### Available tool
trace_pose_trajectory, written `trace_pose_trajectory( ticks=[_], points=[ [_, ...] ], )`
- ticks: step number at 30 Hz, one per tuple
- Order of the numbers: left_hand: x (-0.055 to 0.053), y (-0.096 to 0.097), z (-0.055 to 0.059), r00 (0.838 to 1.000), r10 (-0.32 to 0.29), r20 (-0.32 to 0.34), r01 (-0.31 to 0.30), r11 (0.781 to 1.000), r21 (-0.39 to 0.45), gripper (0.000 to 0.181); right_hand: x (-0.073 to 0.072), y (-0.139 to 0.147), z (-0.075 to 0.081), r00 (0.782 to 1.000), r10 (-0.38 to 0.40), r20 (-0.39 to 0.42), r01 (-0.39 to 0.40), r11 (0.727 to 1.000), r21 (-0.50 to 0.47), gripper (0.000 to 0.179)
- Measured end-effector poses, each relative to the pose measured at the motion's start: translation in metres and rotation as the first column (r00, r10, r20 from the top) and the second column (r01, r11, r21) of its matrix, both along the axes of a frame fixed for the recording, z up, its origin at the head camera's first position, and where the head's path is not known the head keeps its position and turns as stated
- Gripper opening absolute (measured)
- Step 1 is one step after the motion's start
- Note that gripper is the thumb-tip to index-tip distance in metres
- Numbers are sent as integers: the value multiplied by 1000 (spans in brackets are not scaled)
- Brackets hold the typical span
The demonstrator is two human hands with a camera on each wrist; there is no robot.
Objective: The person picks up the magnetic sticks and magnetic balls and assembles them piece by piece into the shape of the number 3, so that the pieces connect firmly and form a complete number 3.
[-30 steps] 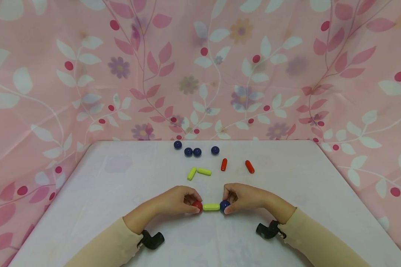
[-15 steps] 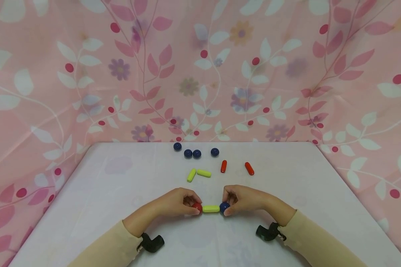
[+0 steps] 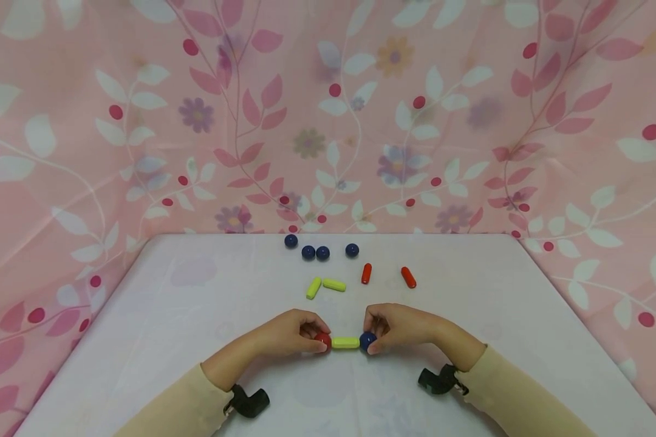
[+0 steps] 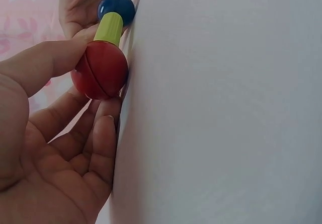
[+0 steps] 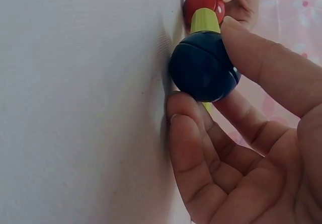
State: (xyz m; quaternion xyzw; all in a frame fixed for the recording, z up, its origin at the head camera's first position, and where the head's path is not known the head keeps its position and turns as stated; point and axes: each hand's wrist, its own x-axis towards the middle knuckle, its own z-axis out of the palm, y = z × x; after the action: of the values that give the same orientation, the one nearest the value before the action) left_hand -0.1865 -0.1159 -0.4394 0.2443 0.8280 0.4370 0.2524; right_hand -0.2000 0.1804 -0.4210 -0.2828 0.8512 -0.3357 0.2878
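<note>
Left hand (image 3: 294,332) pinches red ball (image 4: 103,72), right hand (image 3: 403,329) pinches blue ball (image 5: 203,69); yellow-green rod (image 3: 345,343) lies between, long axis left-right, touching both, neither hand nearer.

Table (image 3: 180,309): pale top, faintly patterned. Four dark blue balls (image 3: 323,253) near far edge, 11 to 12 o'clock, middle two side by side. Nearer in, two yellow-green rods (image 3: 334,284), at 11 and 12. Red rod (image 3: 366,273) at 1, second red rod (image 3: 409,277) at 2. Dial centre: red ball (image 3: 324,341), yellow-green bar (image 3: 345,343), blue ball (image 3: 367,341) in line; table contact unclear.
</note>
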Motion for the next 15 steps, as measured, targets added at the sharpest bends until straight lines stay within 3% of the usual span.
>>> trace_pose_trajectory(
  ticks=[7,15],
  points=[
    [1,2,0,1000,16,11,-16,1000,14,24,1,6,7,1000,4,-5,-4,1000,0,21],
    [3,2,-2,999,32,-8,-32,999,17,23,-2,26,20,997,-30,-72,29,999,-22,22]
  ],
)
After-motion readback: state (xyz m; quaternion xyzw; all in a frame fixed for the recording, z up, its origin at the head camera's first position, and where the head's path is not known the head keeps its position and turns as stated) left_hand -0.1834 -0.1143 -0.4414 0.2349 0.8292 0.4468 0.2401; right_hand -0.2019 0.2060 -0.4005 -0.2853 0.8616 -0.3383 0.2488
